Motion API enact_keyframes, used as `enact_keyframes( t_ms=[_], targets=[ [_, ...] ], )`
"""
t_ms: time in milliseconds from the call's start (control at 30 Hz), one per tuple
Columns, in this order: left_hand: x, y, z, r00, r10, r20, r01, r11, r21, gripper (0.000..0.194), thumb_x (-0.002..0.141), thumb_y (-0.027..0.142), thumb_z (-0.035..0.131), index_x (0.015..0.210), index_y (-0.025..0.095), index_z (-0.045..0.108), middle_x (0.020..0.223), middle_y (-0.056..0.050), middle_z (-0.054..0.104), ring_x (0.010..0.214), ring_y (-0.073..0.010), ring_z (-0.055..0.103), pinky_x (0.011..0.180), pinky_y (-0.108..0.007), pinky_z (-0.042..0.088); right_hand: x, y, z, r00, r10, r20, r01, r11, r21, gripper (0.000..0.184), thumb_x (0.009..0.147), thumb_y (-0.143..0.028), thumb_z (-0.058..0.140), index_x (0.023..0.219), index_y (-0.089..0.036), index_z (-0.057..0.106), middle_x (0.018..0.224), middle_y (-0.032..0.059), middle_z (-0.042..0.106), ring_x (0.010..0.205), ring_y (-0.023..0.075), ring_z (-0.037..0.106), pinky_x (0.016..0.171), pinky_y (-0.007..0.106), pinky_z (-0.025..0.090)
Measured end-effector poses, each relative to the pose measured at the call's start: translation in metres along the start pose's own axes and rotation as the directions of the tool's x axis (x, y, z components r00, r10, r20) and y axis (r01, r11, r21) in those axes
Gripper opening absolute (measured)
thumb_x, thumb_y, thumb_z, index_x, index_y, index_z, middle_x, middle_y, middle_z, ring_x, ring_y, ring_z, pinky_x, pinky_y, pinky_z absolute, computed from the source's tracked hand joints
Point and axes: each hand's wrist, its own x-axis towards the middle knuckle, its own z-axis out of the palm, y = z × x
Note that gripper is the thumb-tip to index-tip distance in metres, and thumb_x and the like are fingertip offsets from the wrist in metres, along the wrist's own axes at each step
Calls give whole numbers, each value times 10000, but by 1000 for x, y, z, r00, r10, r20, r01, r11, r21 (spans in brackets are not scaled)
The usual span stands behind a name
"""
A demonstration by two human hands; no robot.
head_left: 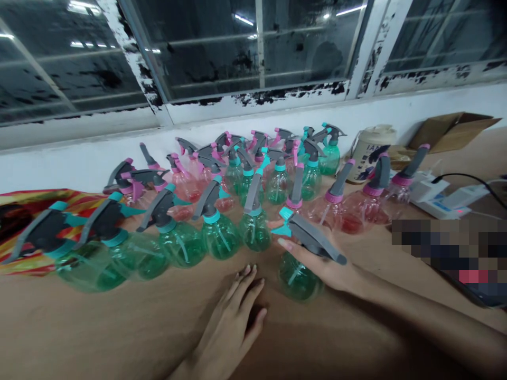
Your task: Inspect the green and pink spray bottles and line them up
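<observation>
My right hand [328, 266] is closed around the neck of a green spray bottle [299, 279] with a grey and teal trigger head, in front of the others. Its fingers are partly hidden behind the bottle. My left hand [235, 309] lies on the table with fingers stretched out, holding nothing, just left of that bottle. Nearest to it stands another green spray bottle [255, 232]. More green spray bottles [182, 245] run in a row to the left. Pink spray bottles [350, 214] stand to the right, and several pink and green ones fill the back.
A lidded cup [370, 153] and an open cardboard box [451, 132] stand at the back right. A white power strip [443, 200] with a black cable lies before them. At the right edge is a dark, partly blurred phone-like object [467, 279]. Red-yellow cloth [31, 198] lies far left.
</observation>
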Motion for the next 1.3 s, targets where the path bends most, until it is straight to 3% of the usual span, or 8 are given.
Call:
enact_keyframes(
  t_ms=[500,867,933,1100,1300],
  targets=[
    [-2,0,4,999,-14,38,15,999,-38,424,926,335,456,1319,178,451,1452,-92,417,1308,-256,427,1004,-448,473,-3,1,3,998,-1,-65,-3,998,-68,127,849,-316,555,878,-243,655,680,-7,584,602,143,553,593,296,489],
    [-1,0,0,1000,-5,27,5,1000,-23,409,917,337,469,1291,172,488,1421,-94,461,1281,-259,462,997,-436,480,-1,0,1,999,-8,-34,6,999,-51,192,849,-298,566,1023,-252,630,884,14,653,781,167,616,693,306,508],
    [-1,-1,1,1000,-9,21,10,999,-44,410,922,334,463,1300,177,478,1431,-91,449,1294,-257,446,1010,-438,468,-1,-2,0,999,-22,-35,21,998,-51,148,855,-285,560,980,-247,629,910,11,664,816,163,624,709,294,508],
    [-1,-1,1,1000,3,32,-2,1000,-22,420,917,335,469,1303,170,474,1431,-98,447,1294,-258,446,1005,-440,471,-2,-7,-1,997,-15,-81,10,998,-60,51,841,-280,575,827,-236,597,751,-20,639,674,132,605,612,259,503],
    [0,0,-1,999,7,41,-7,1000,2,426,919,340,463,1310,170,470,1432,-97,445,1296,-260,442,1007,-448,468,-2,-5,-2,999,51,-9,-51,999,15,219,837,-352,577,1024,-253,633,909,25,670,756,173,625,705,326,524]
  ],
)
